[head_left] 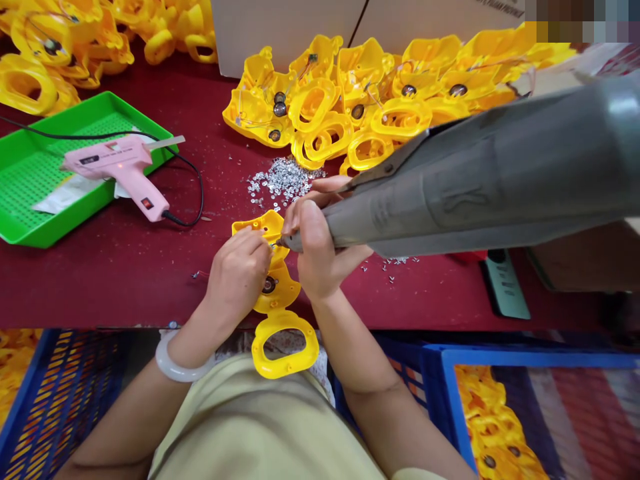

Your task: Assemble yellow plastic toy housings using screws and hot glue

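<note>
My left hand [239, 277] grips the top of a yellow plastic moulded part [285, 343], which has an oval loop handle and a small round metal disc. My right hand [317, 250] is shut around a long grey tapered tool [450, 187], which runs up to the right and looms large near the camera. The tool's narrow tip touches or nearly touches the yellow part, just beside my left fingers. A heap of similar yellow parts [350, 100] with thin wires lies beyond my hands, next to a pile of small silver bits [283, 180].
A pink glue gun [117, 163] with a black cord rests on a green tray [45, 173] on the maroon tabletop [200, 293]. More yellow parts lie at the far left. A cardboard box [285, 27] stands behind, a power strip [505, 283] lies right, and blue crates [500, 373] sit below.
</note>
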Demonstrator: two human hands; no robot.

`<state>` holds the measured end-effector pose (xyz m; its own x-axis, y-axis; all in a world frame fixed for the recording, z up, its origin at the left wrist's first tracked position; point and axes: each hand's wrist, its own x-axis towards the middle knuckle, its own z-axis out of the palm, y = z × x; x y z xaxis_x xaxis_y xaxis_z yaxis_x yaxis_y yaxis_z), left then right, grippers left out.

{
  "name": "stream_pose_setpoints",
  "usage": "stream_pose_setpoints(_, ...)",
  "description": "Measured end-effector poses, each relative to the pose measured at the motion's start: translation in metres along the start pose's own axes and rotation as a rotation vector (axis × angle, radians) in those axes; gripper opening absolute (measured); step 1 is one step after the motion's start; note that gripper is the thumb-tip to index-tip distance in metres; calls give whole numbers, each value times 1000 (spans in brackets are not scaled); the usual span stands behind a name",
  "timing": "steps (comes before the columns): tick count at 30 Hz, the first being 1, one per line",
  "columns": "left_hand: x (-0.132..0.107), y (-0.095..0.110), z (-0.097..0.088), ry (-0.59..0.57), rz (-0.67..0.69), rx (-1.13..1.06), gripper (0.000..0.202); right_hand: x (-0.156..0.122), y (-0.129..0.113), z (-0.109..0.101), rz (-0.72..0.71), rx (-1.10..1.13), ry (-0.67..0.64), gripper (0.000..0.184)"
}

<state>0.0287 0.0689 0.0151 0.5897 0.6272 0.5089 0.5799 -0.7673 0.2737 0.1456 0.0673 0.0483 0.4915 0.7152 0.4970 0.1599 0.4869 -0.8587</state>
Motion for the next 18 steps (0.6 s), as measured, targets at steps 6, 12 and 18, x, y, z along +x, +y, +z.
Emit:
stream_pose_setpoints(6,0,-3,1,-58,9,-2,25,3,-5,10,38,45,72,25)
stream_pose_setpoints(12,2,-3,1,-142,-67,15,28,8,-3,8,47,43,36,24)
stream_pose_setpoints(18,3,8,-3,-150,-39,203,27,11,-16,0,-17,165,34,17)
